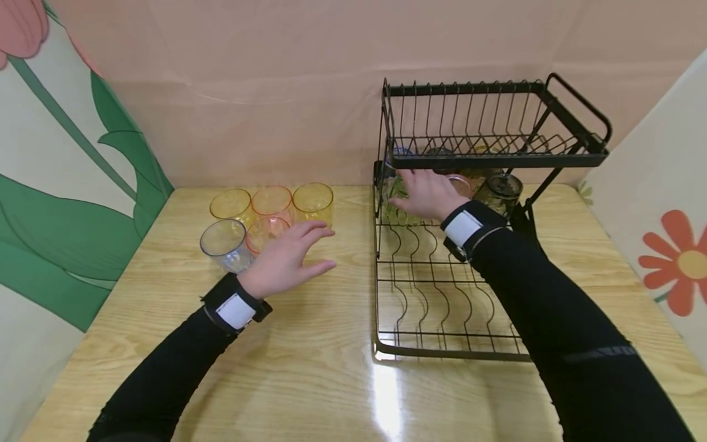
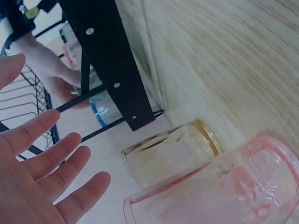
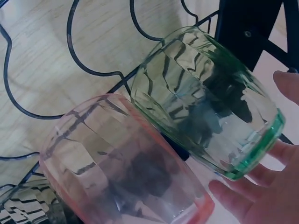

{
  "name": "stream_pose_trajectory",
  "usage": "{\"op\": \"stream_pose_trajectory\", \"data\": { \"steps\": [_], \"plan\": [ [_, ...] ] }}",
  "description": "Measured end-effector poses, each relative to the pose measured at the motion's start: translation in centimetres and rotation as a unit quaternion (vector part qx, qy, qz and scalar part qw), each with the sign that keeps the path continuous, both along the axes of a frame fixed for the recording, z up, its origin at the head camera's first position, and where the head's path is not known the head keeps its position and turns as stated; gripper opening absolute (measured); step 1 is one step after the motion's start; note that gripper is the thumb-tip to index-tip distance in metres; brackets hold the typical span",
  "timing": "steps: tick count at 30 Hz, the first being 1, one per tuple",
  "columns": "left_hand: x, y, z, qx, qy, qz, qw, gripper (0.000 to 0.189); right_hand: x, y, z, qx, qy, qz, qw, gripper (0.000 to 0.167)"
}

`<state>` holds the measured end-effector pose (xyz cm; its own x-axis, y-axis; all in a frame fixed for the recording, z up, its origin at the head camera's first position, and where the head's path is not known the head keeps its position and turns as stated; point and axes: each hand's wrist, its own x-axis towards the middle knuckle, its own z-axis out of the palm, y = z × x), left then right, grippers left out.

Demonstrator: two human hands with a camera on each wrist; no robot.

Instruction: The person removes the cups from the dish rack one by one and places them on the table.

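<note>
My right hand (image 1: 429, 193) reaches under the rack's upper tier, at a green-tinted glass (image 3: 205, 102) on the lower tier. In the right wrist view its fingertips (image 3: 224, 193) are right at the green end of that glass, and the thumb stands apart from it. A pink glass (image 3: 126, 158) leans close beside the green one. My left hand (image 1: 283, 258), fingers spread and holding nothing, hovers by glasses on the table. Nearest it are a pink-rimmed glass (image 1: 267, 228) and a blue-rimmed glass (image 1: 223, 239), partly hidden by the hand and wrist.
The black two-tier dish rack (image 1: 453, 354) stands on the wooden table (image 1: 309, 368). Behind the right wrist is a dark glass (image 1: 501, 187). Along the back left are a yellow glass (image 1: 230, 204), another pink-rimmed glass (image 1: 272, 199) and a second yellow glass (image 1: 313, 199).
</note>
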<state>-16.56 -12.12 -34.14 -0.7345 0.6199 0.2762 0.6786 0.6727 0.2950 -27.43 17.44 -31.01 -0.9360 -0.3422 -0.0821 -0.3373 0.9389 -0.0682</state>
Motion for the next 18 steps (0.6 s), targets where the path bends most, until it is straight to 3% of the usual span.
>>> {"op": "stream_pose_trajectory", "data": {
  "steps": [11, 18],
  "plan": [
    [0.0, 0.2, -0.4, -0.001, -0.013, -0.001, 0.9999, 0.058, -0.7, -0.1, -1.2, -0.009, -0.016, -0.019, 0.9996, 0.071],
    [0.1, 0.0, -0.4, -0.002, -0.021, 0.005, 0.9998, 0.059, -1.1, 0.0, -1.7, -0.005, -0.002, -0.003, 1.0, 0.067]
  ]
}}
